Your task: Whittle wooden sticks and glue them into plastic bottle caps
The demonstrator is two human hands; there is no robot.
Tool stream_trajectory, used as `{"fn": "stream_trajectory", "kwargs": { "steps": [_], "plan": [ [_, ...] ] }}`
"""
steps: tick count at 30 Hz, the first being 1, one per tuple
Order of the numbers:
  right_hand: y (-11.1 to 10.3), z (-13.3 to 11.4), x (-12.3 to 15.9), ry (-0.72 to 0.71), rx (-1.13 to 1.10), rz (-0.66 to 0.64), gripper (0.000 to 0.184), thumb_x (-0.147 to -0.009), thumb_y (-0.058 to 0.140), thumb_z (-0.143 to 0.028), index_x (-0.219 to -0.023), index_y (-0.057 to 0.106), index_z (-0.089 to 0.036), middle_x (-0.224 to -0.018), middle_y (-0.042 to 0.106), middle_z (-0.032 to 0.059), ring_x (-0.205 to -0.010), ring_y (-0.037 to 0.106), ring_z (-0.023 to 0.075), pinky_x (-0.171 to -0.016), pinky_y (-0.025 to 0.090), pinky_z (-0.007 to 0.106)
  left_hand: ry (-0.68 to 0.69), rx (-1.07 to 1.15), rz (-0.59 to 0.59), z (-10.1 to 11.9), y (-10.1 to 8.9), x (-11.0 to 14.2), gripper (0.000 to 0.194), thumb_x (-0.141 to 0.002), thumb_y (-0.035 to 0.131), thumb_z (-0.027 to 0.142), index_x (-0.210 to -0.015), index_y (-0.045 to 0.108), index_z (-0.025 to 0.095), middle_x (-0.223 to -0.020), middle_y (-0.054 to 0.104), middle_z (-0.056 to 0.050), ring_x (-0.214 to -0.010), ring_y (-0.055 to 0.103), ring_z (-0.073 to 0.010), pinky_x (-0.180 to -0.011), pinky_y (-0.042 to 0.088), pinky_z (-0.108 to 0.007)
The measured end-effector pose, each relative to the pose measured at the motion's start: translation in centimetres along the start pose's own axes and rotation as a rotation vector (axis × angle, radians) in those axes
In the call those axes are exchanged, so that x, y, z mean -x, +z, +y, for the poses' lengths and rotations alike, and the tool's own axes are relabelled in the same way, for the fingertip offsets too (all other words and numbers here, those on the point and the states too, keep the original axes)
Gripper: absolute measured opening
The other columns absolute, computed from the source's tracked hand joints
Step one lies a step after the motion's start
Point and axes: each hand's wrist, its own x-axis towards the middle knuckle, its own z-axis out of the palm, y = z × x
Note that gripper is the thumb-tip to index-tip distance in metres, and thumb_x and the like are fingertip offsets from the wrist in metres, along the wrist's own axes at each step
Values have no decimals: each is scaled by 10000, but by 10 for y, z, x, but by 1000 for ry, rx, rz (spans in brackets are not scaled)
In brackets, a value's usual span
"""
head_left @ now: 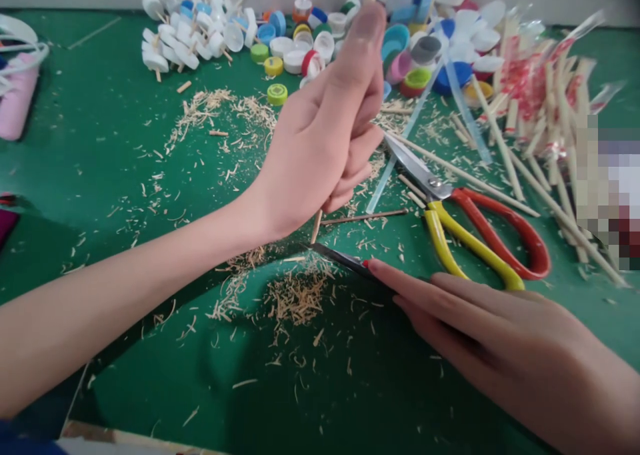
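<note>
My left hand (327, 121) is closed around a thin wooden stick (317, 228), which leans with its lower end down near the table and its upper end above my thumb. In my right hand (500, 335) is a knife with a dark narrow blade (340, 258), the index finger stretched along its back. The blade's tip meets the lower end of the stick. Most of the knife's handle is hidden by my fingers. Under the blade lies a small heap of wood shavings (297, 298) on the green table (165, 375).
Scissors (435, 188) with red and yellow handles lie beside my right hand. Colourful bottle caps (295, 61) and white caps on sticks (200, 35) line the back. Wrapped chopsticks (545, 88) are piled at right. A pink cylinder (19, 98) sits far left.
</note>
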Motion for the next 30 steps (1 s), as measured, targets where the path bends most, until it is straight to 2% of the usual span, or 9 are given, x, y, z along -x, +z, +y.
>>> {"fn": "stream_trajectory", "kwargs": {
  "steps": [2, 6, 11, 17, 20, 23, 25, 28, 30],
  "plan": [
    [-2, 1, -1, 0, -25, 0, 487, -1010, 383, -266, -1490, 315, -310, -723, 588, -60, -491, 496, 52, -471, 371, 199, 21, -31, -49, 0, -4, -1, 402, -961, 412, 361, -605, 347, 188, -506, 135, 70, -330, 203, 13, -363, 145, -107],
    [-3, 2, -3, -4, 67, 47, 525, -1017, 357, -228, -1520, 238, -317, -699, 569, -56, -479, 477, 61, -467, 363, 195, -45, 94, -21, -2, -7, -2, 394, -911, 533, 392, -628, 355, 184, -499, 182, 73, -332, 240, 15, -368, 142, -117],
    [1, -1, -6, -26, 188, 62, 478, -1018, 337, -261, -1495, 321, -256, -647, 488, -55, -419, 363, 76, -411, 308, 228, -101, 219, 31, -4, -6, -2, 422, -853, 601, 468, -644, 367, 186, -502, 235, 72, -332, 274, 15, -369, 134, -131],
    [-1, -5, -15, -6, 121, 82, 463, -1009, 378, -268, -1471, 373, -252, -676, 518, -49, -464, 441, 69, -449, 352, 227, -163, 308, 12, -4, -7, -4, 413, -842, 606, 468, -634, 391, 184, -491, 239, 66, -335, 283, 12, -372, 128, -127],
    [-4, -3, -13, -16, 114, 66, 456, -1015, 357, -270, -1470, 374, -242, -672, 536, -48, -443, 433, 69, -436, 350, 234, -168, 326, 13, -3, -6, -4, 421, -871, 541, 493, -625, 414, 176, -492, 244, 59, -335, 308, 11, -390, 145, -114],
    [-2, 1, -7, -14, 92, 49, 462, -1020, 335, -271, -1482, 356, -253, -695, 573, -43, -432, 443, 64, -417, 350, 229, -134, 231, 27, -2, -1, -1, 465, -932, 390, 488, -599, 427, 166, -512, 214, 59, -337, 301, 22, -414, 173, -106],
    [1, 3, -4, -7, 80, 45, 475, -1019, 338, -278, -1493, 336, -268, -732, 602, -36, -440, 468, 64, -408, 356, 228, -74, 96, 21, -1, 2, 0, 472, -948, 367, 448, -575, 420, 163, -523, 179, 68, -342, 255, 33, -414, 175, -104],
    [5, 3, -5, -19, 91, 56, 505, -1009, 366, -264, -1510, 302, -284, -759, 620, -31, -468, 507, 76, -416, 375, 241, 38, -65, -23, -1, 4, 1, 429, -963, 388, 278, -552, 400, 156, -530, 155, 71, -367, 187, 36, -413, 155, -102],
    [5, 1, -8, -37, 89, 60, 520, -1007, 365, -240, -1518, 281, -285, -773, 627, -27, -482, 518, 77, -428, 386, 242, 95, -103, -84, -1, 3, 1, 430, -968, 344, 208, -542, 367, 157, -544, 159, 59, -392, 203, 30, -429, 167, -102]
  ]
}}
